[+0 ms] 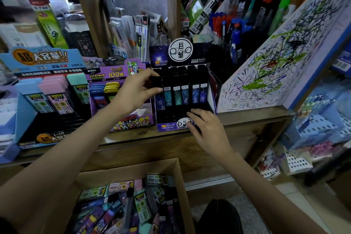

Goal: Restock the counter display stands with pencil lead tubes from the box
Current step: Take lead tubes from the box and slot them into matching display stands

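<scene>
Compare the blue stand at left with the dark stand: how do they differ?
The blue stand is light blue; the dark stand is navy with a round white badge. The blue stand's pastel-capped tubes are wide; the dark stand's black-capped tubes are slimmer. Nothing touches the blue stand; at the dark stand the left hand pinches the leftmost tube and the right hand rests on its front. Both sit on the counter.

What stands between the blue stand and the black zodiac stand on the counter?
The purple stand, with blue and yellow cases in it, fills that stretch in the head view; the left hand reaches across its top, gripping a tube.
</scene>
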{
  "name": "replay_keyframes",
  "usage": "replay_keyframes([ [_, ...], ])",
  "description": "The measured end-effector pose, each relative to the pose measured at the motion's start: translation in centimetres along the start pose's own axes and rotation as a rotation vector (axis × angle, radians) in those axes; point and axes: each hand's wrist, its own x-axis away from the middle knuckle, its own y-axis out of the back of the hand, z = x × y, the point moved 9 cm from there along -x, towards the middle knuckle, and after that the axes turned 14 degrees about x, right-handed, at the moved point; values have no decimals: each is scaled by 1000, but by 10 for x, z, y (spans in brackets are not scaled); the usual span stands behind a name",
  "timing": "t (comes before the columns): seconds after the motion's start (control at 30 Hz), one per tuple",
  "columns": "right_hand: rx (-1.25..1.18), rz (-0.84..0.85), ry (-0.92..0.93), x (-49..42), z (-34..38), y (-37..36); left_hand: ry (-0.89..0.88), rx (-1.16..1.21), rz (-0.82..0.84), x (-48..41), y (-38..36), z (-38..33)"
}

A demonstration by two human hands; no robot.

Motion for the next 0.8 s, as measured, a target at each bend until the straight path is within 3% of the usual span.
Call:
replay_keyframes([
  [0.3,0,-23,-12,1,-1,0,7,-139,-33,6,-2,13],
  [0.53,11,-12,-17,1,0,-1,-233,-498,-68,10,-8,-2],
  [0.8,16,15,-21,1,1,-2,-284,-547,-18,19,-12,-1],
])
